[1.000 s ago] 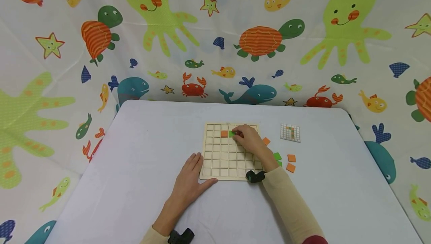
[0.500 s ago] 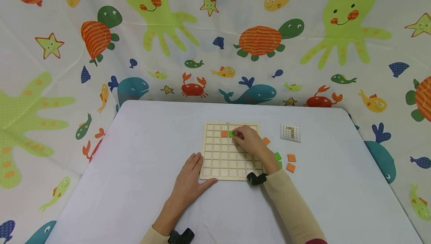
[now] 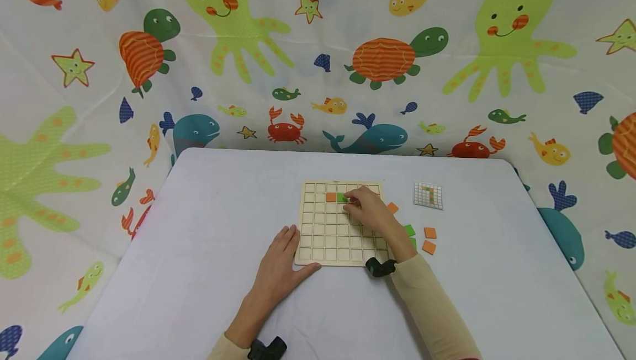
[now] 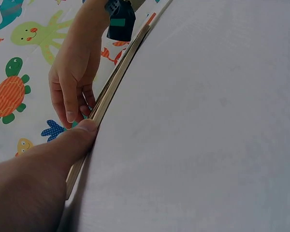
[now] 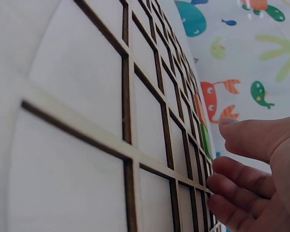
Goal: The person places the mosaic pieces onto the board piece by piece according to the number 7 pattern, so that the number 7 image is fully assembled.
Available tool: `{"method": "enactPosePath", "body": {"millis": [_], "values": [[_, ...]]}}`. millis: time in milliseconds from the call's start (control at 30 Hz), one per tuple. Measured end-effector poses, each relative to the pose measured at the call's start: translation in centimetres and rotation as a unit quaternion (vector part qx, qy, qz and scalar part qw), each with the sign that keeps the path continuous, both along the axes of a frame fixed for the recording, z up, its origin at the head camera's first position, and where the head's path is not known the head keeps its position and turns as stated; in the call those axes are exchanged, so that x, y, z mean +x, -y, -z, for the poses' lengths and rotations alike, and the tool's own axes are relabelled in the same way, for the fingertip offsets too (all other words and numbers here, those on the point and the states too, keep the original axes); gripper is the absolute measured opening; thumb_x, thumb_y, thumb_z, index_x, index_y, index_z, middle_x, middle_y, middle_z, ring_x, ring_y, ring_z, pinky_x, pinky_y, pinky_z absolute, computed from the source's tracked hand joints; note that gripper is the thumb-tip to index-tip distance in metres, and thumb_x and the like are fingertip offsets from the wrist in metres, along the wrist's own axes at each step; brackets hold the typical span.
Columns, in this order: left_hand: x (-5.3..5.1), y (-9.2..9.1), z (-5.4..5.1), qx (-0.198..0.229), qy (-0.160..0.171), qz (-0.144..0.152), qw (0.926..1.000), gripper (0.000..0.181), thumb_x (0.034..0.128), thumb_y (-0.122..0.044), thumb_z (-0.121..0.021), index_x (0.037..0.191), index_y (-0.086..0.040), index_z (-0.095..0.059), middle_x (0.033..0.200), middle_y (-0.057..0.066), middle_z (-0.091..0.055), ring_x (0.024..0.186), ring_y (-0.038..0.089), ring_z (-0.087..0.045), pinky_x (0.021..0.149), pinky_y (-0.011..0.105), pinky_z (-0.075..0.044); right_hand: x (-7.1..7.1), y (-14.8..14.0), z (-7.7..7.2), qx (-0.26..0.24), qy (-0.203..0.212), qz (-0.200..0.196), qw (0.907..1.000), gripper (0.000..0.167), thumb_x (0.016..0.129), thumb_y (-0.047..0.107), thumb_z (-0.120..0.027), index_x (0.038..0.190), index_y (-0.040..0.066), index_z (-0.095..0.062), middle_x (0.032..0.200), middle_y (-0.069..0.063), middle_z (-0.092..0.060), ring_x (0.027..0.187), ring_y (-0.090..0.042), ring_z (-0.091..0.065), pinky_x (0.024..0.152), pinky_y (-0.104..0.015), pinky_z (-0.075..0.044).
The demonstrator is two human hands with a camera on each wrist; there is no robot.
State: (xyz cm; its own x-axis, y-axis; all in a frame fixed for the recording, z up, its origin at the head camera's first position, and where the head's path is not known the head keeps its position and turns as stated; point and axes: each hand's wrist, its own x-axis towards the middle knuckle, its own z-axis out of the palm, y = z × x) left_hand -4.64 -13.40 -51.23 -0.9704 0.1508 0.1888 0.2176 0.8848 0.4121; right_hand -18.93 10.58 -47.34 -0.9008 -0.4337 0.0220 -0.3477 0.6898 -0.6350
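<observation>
A pale wooden grid board (image 3: 318,234) lies on the white table. Side by side near its far edge sit an orange tile (image 3: 330,197) and a green tile (image 3: 341,197), each in a cell. My right hand (image 3: 370,209) is over the board with its fingertips at the green tile's right side. In the right wrist view the green tile (image 5: 205,140) lies in its cell, and the thumb and fingers are apart with nothing between them. My left hand (image 3: 280,263) rests flat along the board's left edge, its thumb (image 4: 79,137) against the near edge.
Right of the board lie loose orange tiles (image 3: 430,233) and green tiles (image 3: 409,231), partly hidden by the right forearm. Farther right is a small card (image 3: 428,196) with a printed grid pattern. A sea-animal curtain (image 3: 278,34) hangs behind the table (image 3: 213,205).
My right hand has slid slightly to the right and nearer, baring a little more of the green tile. The left hand and both placed tiles stay where they were.
</observation>
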Motion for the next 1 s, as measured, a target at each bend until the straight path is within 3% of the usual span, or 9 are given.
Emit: {"method": "enactPosePath", "body": {"millis": [1000], "values": [[0.2, -0.1, -0.2, 0.002, 0.003, -0.002, 1.0000, 0.095, 0.0812, -0.062, -0.073, 0.147, 0.002, -0.048, 0.153, 0.018, -0.048, 0.147, 0.034, -0.039, 0.117, 0.047, -0.040, 1.6, -2.4, -0.6, -0.031, -0.016, 0.036, 0.9987, 0.041, 0.097, 0.022, -0.066, 0.132, 0.001, -0.062, 0.118, -0.015, -0.064, 0.108, -0.031, -0.063, 0.092, -0.047, -0.055]]}}
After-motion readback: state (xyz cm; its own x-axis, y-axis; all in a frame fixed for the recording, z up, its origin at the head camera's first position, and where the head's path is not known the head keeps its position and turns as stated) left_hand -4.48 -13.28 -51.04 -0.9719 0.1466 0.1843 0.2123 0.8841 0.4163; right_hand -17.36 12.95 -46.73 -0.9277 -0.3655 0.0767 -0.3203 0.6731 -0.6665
